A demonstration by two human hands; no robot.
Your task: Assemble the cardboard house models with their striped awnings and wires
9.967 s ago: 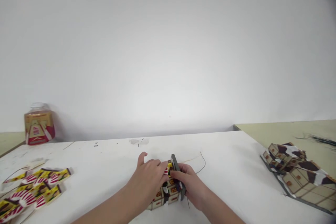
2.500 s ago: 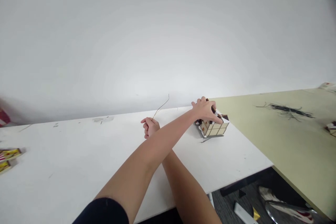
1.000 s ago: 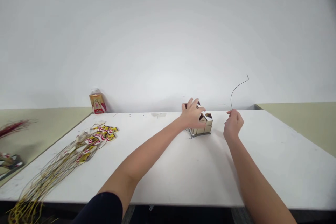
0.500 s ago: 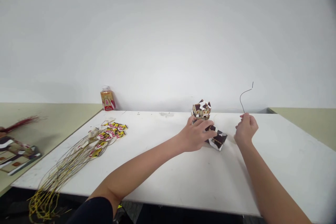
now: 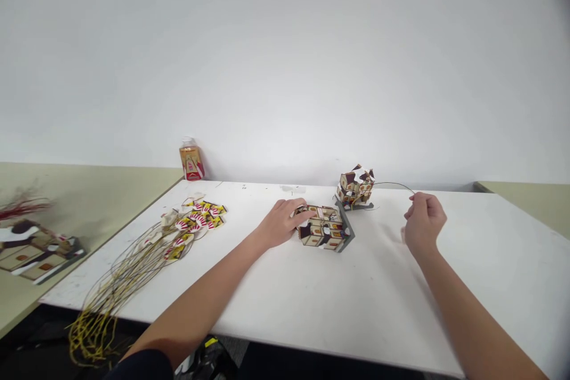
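Observation:
A small model house (image 5: 321, 228) with snowy brown roofs lies tipped over on the white table, its grey base facing right. My left hand (image 5: 281, 223) rests on its left end, thumb and fingers around the roof side. Behind it to the right, a second model house (image 5: 356, 187) stands upright on a grey base. My right hand (image 5: 424, 221) is closed in a pinch on a thin dark wire (image 5: 394, 183), which runs left from the fingertips toward the upright house; whether it is attached there cannot be made out.
On the left of the white table (image 5: 285, 303) lie yellow, red and white tags (image 5: 196, 224) with long wires (image 5: 111, 291) over the front edge. A bottle (image 5: 192, 160) stands at the back. Another model house (image 5: 38, 252) and blurred red strands (image 5: 22, 208) are at far left.
My left hand has moved left, and the front house now lies with its base to the right. The wire has swung from upright to leftward. The view has shifted slightly.

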